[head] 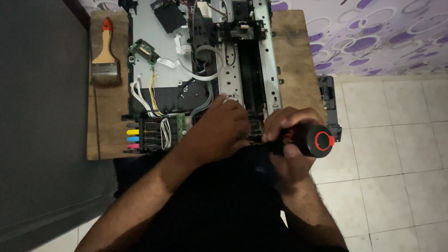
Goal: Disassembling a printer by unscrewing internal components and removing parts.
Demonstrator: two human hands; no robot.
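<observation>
An opened printer with bare metal frame, cables and circuit boards lies on a small wooden table. My right hand grips a screwdriver with a black handle and a red end cap, its tip pointing into the printer's near edge. My left hand rests on the printer's near side, fingers bent against the frame beside the screwdriver. A row of coloured ink cartridges sits at the printer's near left corner.
A paintbrush with a wooden handle and red tip lies on the table's left part. A black printer part stands on the tiled floor right of the table. Purple patterned wall behind, dark wall on the left.
</observation>
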